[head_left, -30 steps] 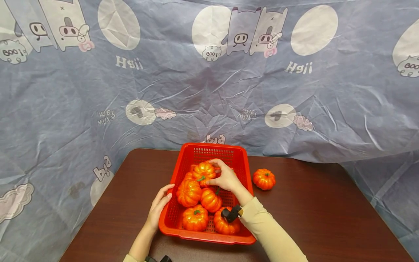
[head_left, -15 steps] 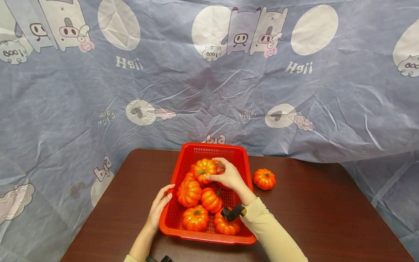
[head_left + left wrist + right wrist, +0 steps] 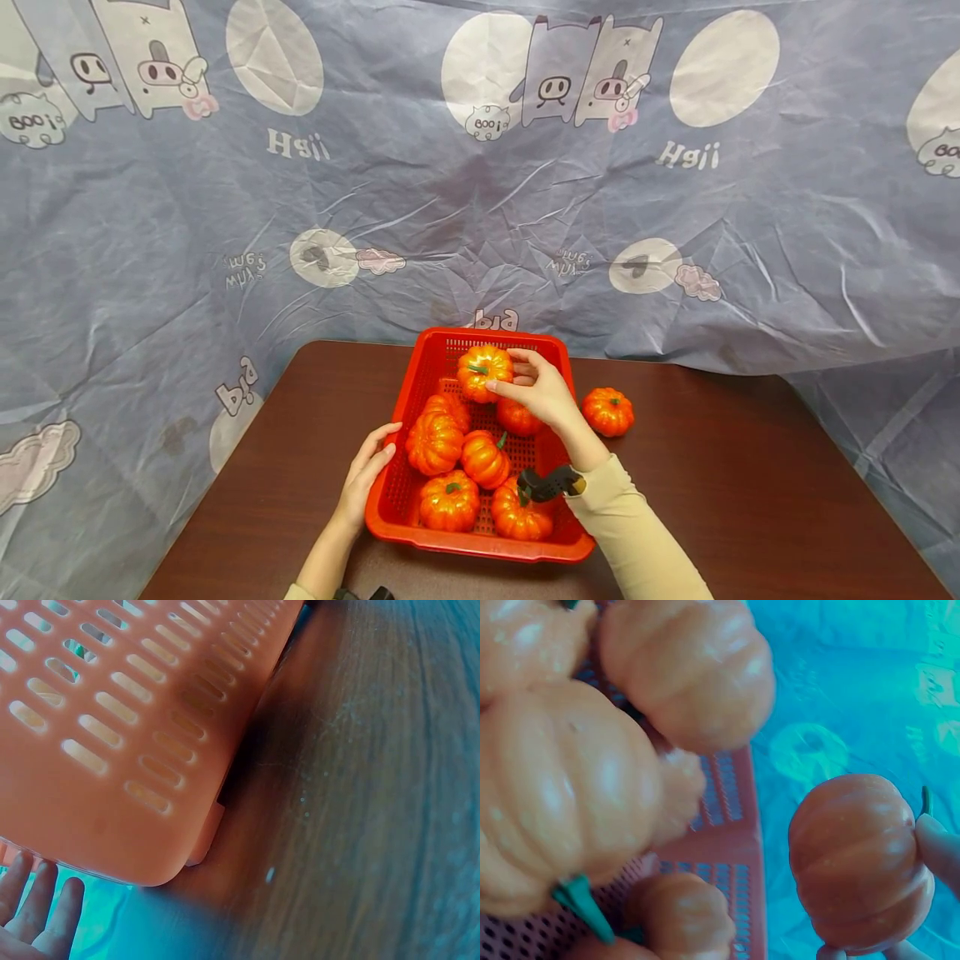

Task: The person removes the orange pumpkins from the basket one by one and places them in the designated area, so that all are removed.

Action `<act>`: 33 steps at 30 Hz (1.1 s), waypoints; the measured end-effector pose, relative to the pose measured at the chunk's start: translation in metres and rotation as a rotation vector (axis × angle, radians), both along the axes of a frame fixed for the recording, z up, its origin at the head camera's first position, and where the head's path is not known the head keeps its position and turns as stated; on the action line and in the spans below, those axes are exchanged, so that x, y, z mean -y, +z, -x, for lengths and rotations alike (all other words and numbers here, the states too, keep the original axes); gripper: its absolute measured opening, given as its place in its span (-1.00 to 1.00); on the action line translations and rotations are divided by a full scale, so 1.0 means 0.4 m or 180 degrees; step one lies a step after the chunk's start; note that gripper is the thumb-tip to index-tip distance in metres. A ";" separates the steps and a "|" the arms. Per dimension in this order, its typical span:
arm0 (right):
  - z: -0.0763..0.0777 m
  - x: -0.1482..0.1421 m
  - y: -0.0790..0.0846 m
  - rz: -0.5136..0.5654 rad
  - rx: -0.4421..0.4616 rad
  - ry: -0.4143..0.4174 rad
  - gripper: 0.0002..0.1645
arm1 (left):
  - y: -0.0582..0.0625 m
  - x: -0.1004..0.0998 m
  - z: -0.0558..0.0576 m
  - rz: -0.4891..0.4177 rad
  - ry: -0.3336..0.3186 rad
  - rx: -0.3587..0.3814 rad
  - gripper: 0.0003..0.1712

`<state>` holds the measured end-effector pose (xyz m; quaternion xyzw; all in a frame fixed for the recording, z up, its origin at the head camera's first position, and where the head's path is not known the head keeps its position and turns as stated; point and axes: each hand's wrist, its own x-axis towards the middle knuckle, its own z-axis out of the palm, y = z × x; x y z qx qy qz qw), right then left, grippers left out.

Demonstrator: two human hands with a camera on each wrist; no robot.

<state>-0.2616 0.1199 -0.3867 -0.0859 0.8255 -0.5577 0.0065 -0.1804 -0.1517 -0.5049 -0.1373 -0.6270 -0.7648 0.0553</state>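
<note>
My right hand pinches a small orange pumpkin with a green stem, held over the far part of a red plastic basket. In the right wrist view this pumpkin sits between thumb and fingertips, apart from the others. Against the basket's left rim rests my left hand, its fingers fairly straight. Inside the basket lie several more pumpkins, among them one at the near left and another beneath the right wrist. Fingertips of the left hand show beside the slotted basket wall in the left wrist view.
A single pumpkin sits on the brown table, to the right of the basket. Behind the table hangs a grey-blue printed cloth. Both wrists wear black camera mounts.
The right hand has raised the pumpkin from the pile and carried it slightly right and toward the basket's far end. My left hand has stayed at the rim.
</note>
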 end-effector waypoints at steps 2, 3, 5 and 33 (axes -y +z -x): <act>0.000 -0.019 0.011 0.0047 0.0031 -0.0046 -0.17 | 0.000 0.000 0.000 0.0007 0.0001 -0.0011 -0.57; 0.000 -0.028 0.017 0.0078 0.0034 -0.0067 -0.17 | 0.000 0.000 -0.001 0.0008 0.0003 -0.0016 -0.57; 0.000 -0.048 0.026 0.0171 0.0051 -0.0131 -0.17 | 0.001 0.000 -0.002 0.0014 0.0003 -0.0037 -0.57; -0.027 -0.346 -0.025 0.0384 0.0088 -0.1376 -0.11 | -0.001 0.000 0.000 -0.0002 -0.0006 0.0042 -0.57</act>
